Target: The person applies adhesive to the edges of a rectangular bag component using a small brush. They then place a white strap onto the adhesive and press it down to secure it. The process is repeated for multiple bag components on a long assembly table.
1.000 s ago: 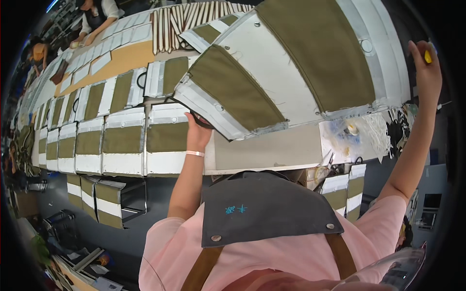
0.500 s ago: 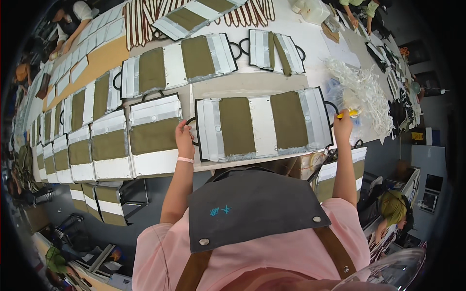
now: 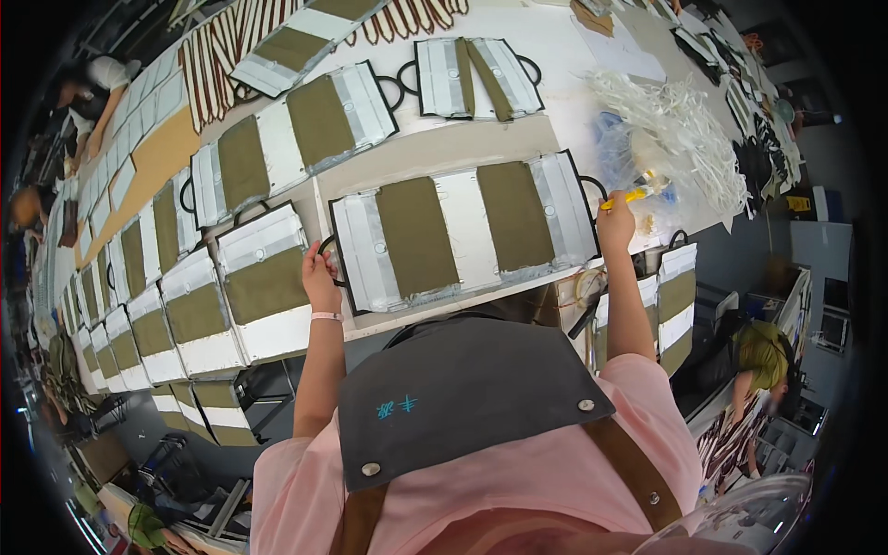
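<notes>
In front of me a bag panel (image 3: 476, 222) lies flat at the table's near edge. It has a white middle, two olive bands, silvery-white ends with snaps, black edging and a black loop handle at each end. My left hand (image 3: 320, 280) is closed at the left handle (image 3: 339, 264), its fingers partly hidden. My right hand (image 3: 615, 225) grips a small yellow tool (image 3: 622, 199) beside the right handle (image 3: 592, 188); the tool's exact kind is too small to tell. Just beyond it lies a clear bluish plastic bag (image 3: 612, 139).
A heap of white strips (image 3: 689, 139) lies at the right. Further bag panels (image 3: 296, 134) cover the left and back of the table. A folded panel (image 3: 481, 79) lies beyond mine. More panels (image 3: 677, 287) hang below the table at right. A co-worker (image 3: 92, 97) works at far left.
The whole view has turned, so the table and panels sit further left in the picture. Both hands keep their places at the panel's ends, the yellow tool still in my right.
</notes>
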### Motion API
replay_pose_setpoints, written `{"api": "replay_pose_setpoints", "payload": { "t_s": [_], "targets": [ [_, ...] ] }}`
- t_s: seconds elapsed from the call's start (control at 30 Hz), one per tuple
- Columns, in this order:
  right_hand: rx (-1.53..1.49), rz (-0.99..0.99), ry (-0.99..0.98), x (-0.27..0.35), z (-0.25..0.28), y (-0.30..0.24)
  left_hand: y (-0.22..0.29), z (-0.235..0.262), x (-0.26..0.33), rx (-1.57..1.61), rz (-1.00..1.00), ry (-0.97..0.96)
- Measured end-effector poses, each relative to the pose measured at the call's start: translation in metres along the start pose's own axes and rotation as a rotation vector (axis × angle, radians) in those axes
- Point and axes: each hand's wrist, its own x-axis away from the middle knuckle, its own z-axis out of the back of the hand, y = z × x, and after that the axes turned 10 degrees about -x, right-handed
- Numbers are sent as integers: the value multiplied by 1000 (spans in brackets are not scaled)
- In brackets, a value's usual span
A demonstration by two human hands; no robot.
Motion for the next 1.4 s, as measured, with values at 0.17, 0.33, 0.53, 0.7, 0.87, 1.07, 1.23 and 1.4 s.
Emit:
{"api": "replay_pose_setpoints", "payload": {
  "t_s": [0.17,0.33,0.53,0.7,0.87,1.07,1.23,1.4],
  "targets": [
    [94,50,-29,1,-10,7,-4,0,-1,-6,2,54],
    [325,183,-115,4,1,-10,-5,2,-1,-54,0,58],
    [-160,434,-73,3,20,-45,-8,0,1,-131,-53,87],
    [-527,155,-61,-7,17,-52,-13,-4,1,-164,-98,143],
    [-1225,-539,-37,-20,-17,-17,-18,-8,0,-207,-99,218],
    [-1385,-688,118,-40,-51,-8,0,-26,15,-1196,-781,316],
    [-968,-206,-122,-45,-76,-9,5,-67,33,-1539,-971,-163],
    [-653,108,-168,-51,-79,-17,-17,-78,32,-1802,-989,-208]
  ]
}}
